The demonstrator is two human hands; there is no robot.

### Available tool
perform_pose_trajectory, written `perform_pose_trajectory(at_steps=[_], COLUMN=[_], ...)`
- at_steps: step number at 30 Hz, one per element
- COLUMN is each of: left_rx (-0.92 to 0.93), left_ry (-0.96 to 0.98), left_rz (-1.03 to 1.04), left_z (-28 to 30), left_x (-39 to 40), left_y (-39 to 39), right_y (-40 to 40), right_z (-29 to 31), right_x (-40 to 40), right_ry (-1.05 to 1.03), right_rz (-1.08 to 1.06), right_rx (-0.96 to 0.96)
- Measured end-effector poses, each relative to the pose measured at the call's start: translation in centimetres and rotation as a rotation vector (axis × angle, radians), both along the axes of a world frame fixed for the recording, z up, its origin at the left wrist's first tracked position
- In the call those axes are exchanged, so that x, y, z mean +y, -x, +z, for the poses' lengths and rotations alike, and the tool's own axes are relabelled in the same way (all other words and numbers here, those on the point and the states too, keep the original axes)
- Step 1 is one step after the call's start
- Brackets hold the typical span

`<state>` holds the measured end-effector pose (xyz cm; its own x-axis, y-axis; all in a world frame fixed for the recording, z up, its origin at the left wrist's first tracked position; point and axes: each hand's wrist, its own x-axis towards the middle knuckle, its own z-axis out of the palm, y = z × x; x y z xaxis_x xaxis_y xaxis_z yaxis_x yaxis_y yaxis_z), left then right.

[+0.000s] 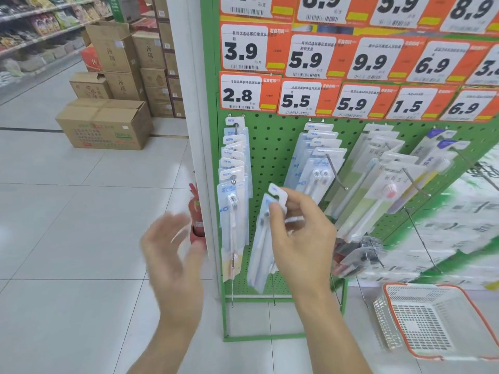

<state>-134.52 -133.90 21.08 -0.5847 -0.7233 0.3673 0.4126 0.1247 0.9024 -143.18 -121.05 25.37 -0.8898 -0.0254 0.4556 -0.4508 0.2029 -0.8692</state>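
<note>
I pinch the toothbrush pack near its top with my right hand, just in front of the green board. My left hand is wide and holds nothing. The thin pack could slip from my pinch, or bump the hanging packs beside it and knock them off.

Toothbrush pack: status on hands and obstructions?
Right hand pinches toothbrush pack by its hang tab. Left hand open, empty. Hanging packs close beside, pegboard behind.
</note>
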Motion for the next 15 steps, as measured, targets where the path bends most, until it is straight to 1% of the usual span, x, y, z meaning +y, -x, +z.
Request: perform_pose_trajectory(at_steps=[1, 2, 3, 4, 6, 7, 8, 10, 12, 15], left_rx=[0.087, 0.128, 0.108, 0.042, -0.192, -0.304, -0.372, -0.432, -0.475, -0.506], left_ry=[-0.016, -0.024, -0.022, 0.003, 0.068, 0.065, 0.033, -0.072, -0.181, -0.263], left_rz=[0.059, 0.087, 0.08, 0.055, -0.054, -0.133, -0.216, -0.402, -0.541, -0.595], left_z=[-0.2, -0.4, -0.7, -0.8, -1.1, -1.3, -1.5, -1.9, -1.7, -1.6], left_x=[0.8, 1.6, 2.3, 3.1, 4.6, 5.2, 5.6, 6.1, 6.2, 5.8], left_y=[-1.1, -1.9, -2.4, -2.7, -2.6, -2.5, -2.3, -1.7, -1.4, -1.6], right_y=[-0.6, -1.2, -1.5, -1.5, -1.1, -0.9, -0.7, -0.7, -0.8, -1.0], right_z=[-0.5, -1.1, -1.5, -1.9, -2.6, -2.9, -3.2, -3.6, -4.0, -4.6], right_x=[0.4, 0.9, 1.4, 1.9, 2.9, 3.3, 3.7, 4.1, 4.4, 4.7], right_ry=[0.022, 0.047, 0.071, 0.091, 0.12, 0.134, 0.157, 0.213, 0.234, 0.28], right_rz=[0.01, 0.033, 0.07, 0.112, 0.18, 0.211, 0.244, 0.319, 0.363, 0.369], right_rx=[-0.037, -0.083, -0.134, -0.186, -0.289, -0.345, -0.407, -0.517, -0.572, -0.635])
